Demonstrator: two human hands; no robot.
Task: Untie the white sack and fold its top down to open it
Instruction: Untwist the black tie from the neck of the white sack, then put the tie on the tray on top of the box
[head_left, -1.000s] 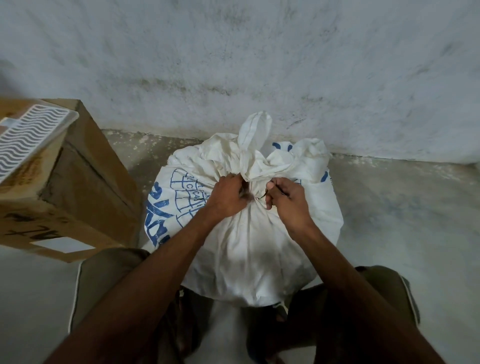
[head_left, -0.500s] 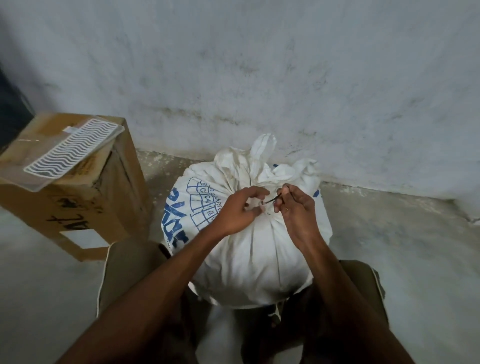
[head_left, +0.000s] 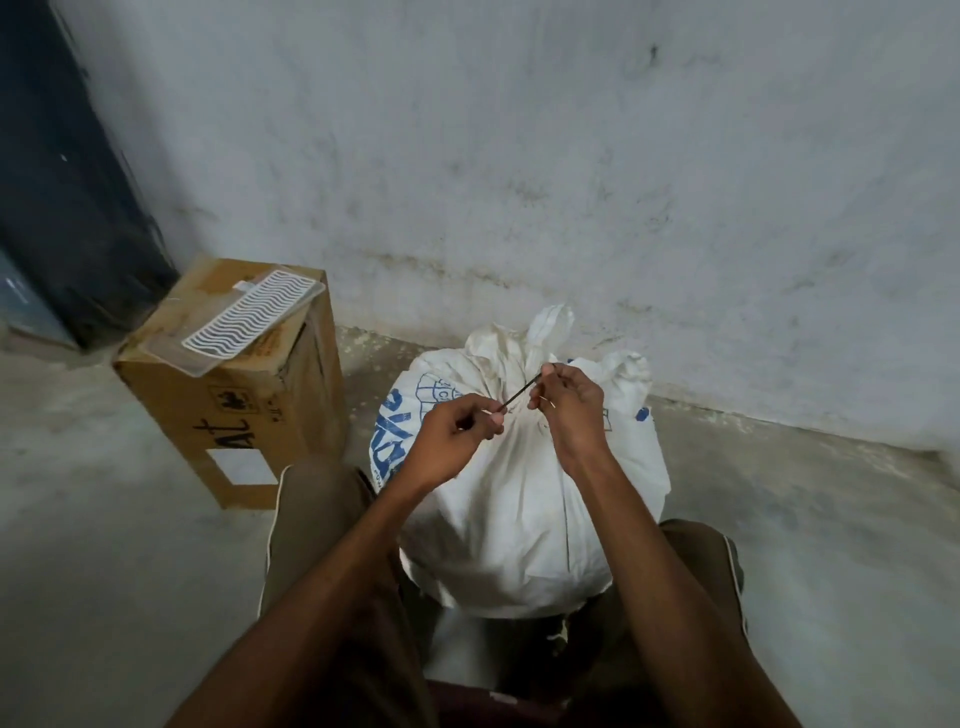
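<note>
My knees, in olive trousers (head_left: 311, 525), flank the white sack (head_left: 514, 514), which stands upright on the concrete floor (head_left: 810, 519) between my legs, near the wall's foot. Its neck is bunched. My left hand (head_left: 452, 441) pinches one end of a thin dark tie (head_left: 519, 396); my right hand (head_left: 569, 402) pinches the other, the strand taut between them just above the neck. Left of the sack stands a cardboard box (head_left: 234, 415) carrying a clear plastic tray (head_left: 244, 322). Behind is the grey wall (head_left: 571, 182).
</note>
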